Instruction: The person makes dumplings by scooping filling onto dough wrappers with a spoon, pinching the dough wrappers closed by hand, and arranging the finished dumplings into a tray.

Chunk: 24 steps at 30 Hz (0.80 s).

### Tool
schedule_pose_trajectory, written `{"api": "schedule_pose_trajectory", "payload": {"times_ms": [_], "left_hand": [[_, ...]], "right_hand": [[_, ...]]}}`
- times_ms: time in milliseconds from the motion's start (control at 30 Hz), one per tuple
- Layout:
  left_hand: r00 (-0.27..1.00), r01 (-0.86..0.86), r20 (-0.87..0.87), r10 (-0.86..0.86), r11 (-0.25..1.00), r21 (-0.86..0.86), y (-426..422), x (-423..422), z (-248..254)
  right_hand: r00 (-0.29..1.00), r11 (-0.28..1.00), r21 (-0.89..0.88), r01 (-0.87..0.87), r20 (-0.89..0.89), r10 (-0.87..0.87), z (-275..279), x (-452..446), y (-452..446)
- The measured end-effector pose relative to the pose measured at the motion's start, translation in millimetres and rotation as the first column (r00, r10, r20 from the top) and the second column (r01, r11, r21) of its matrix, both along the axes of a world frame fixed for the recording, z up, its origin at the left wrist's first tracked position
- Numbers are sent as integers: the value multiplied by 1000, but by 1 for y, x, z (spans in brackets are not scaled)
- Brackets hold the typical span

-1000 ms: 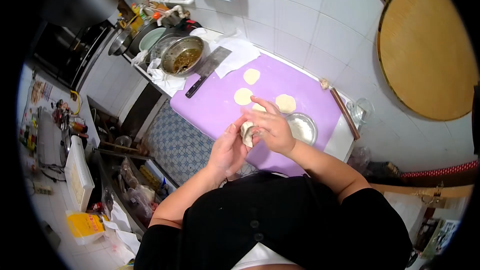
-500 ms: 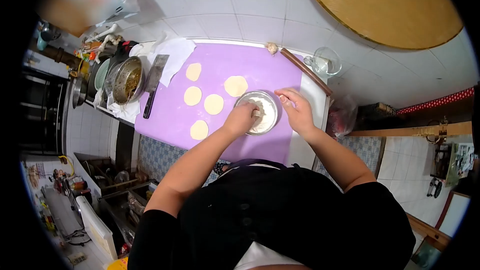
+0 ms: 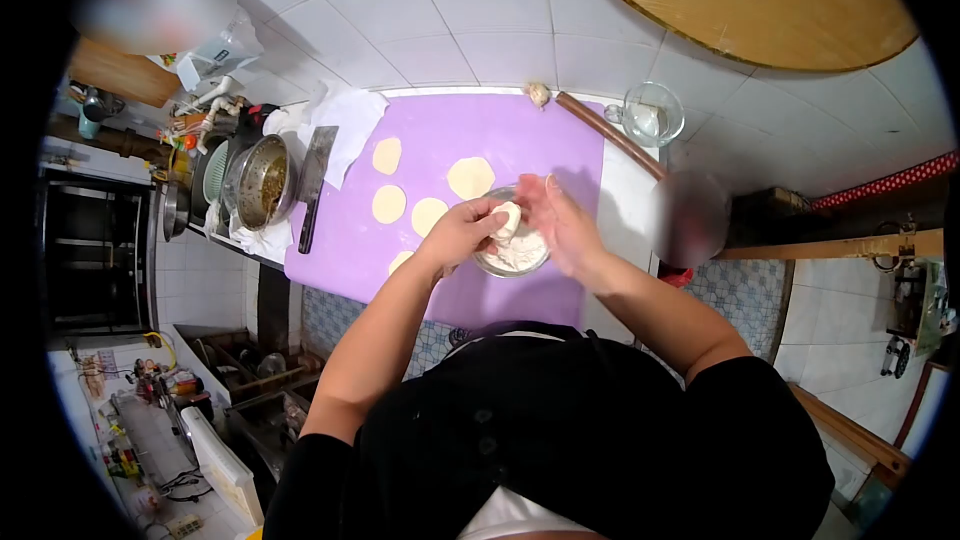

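My left hand [image 3: 463, 238] pinches a small piece of pale dough [image 3: 509, 221] between thumb and fingers, above a metal bowl [image 3: 545, 262] of white flour [image 3: 520, 253]. My right hand [image 3: 565, 230] is at the bowl's right side, fingers stretched and slightly blurred, with nothing seen in it. Several flat dough rounds lie on the purple mat [image 3: 340, 260] left of and behind the bowl, among them a larger round [image 3: 471, 178] and a smaller round [image 3: 389, 204]. My left forearm partly covers the nearest round [image 3: 400, 260].
A cleaver [image 3: 318, 165] lies at the mat's left, beside a white cloth [image 3: 352, 130]. Farther left stands a metal bowl of brown filling [image 3: 265, 185]. Back right are a garlic bulb [image 3: 538, 94], a wooden rolling pin [image 3: 610, 134] and a glass cup [image 3: 655, 112]. A tiled wall [image 3: 490, 0] rises behind.
My left hand has lifted out of the flour, and the dough piece now shows in its fingers. My right hand has moved left, closer to the dough and over the bowl's edge.
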State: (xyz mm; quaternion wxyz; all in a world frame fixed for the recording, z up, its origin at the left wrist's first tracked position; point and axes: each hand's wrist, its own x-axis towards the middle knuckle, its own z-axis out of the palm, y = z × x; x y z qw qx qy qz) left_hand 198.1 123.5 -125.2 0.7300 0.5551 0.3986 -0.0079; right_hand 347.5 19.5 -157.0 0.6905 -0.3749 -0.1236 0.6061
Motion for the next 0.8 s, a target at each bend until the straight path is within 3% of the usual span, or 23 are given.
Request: {"api": "schedule_pose_trajectory", "payload": {"times_ms": [33, 100, 167, 233, 367, 400, 467, 567, 633, 700, 733, 800], "left_hand": [[999, 7, 42, -8, 999, 44, -3, -1, 14], [992, 13, 126, -30, 991, 135, -16, -4, 38], [988, 130, -6, -157, 795, 592, -19, -18, 40], [962, 253, -172, -212, 458, 852, -22, -34, 73], [958, 220, -142, -248, 322, 921, -15, -74, 98], [961, 201, -138, -240, 266, 943, -16, -82, 105], [967, 165, -130, -218, 149, 975, -17, -98, 117], [991, -73, 53, 124, 162, 984, -29, -148, 137], [947, -125, -11, 320, 400, 908, -45, -181, 139], [893, -217, -93, 440, 602, 768, -60, -196, 146], [897, -170, -12, 441, 371, 913, -61, -211, 135], [851, -190, -34, 525, 367, 910, -62, -249, 133]], "right_hand": [[962, 1000, -14, -15, -272, 10, 7, -12, 5], [884, 996, 19, -93, -458, 91, 11, -38, 12], [806, 992, 49, -119, -578, 125, 17, -49, 20], [755, 992, 64, -105, -644, 121, 43, -57, 28], [765, 970, 136, -203, -596, 244, 71, -82, 44], [746, 936, 182, -303, -565, 351, 70, -91, 46], [687, 915, 250, -317, -605, 403, 71, -119, 53], [611, 877, 358, -319, -630, 479, 64, -156, 65], [591, 891, 350, -290, -666, 454, 83, -188, 72], [660, 880, 329, -342, -583, 474, 96, -227, 74], [672, 862, 326, -388, -540, 507, 100, -247, 75], [679, 819, 332, -469, -457, 574, 105, -291, 80]]}}
